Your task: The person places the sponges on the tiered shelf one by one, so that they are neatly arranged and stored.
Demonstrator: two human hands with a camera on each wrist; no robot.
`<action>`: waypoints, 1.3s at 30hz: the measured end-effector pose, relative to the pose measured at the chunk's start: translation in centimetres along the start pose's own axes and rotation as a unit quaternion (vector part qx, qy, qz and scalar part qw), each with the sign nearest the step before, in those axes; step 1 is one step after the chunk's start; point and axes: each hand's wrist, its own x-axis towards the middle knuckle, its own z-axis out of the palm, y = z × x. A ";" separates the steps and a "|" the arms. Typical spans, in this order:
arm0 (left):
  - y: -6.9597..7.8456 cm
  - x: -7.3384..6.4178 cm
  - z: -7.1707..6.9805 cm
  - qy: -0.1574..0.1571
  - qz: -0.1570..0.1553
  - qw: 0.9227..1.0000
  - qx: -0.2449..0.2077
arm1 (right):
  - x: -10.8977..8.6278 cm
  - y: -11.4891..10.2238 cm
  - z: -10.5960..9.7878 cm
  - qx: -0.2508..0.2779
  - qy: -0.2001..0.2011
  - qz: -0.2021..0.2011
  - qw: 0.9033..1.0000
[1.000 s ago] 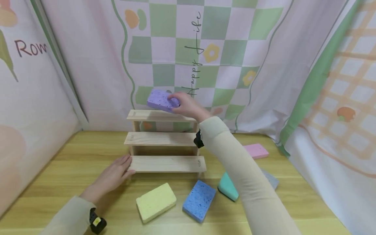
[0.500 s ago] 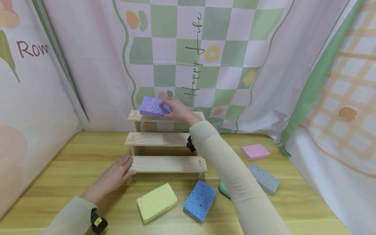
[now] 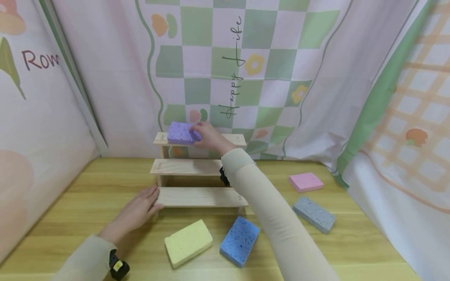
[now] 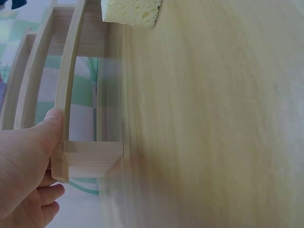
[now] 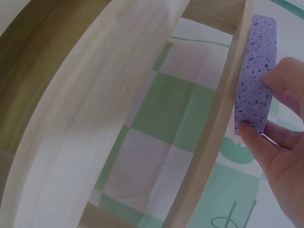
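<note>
Placement time, it seemed: the purple sponge (image 3: 179,133) sat on the left half of the top shelf (image 3: 236,139), the right hand (image 3: 211,138) pinched its right end, the left hand (image 3: 140,205) gripped the left end of the bottom shelf (image 3: 202,196), and the next move surely called for a clean, unhurried release.

I read "Happy Life" in script running sideways up the back cloth (image 3: 225,66), and on the left cloth (image 3: 45,101) "Row", its end unclear at the fold.
</note>
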 end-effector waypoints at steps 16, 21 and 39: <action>0.0 0.0 0.1 -0.002 0.001 1.000 0.000 | 0.1 0.6 1.2 -0.024 0.008 -0.039 0.999; 0.1 0.0 0.0 0.000 0.003 1.000 0.000 | 0.1 0.6 1.5 -0.004 0.017 -0.032 0.999; -0.1 0.0 0.3 0.006 0.010 1.000 0.003 | 0.0 0.5 1.7 -0.004 0.020 -0.029 0.999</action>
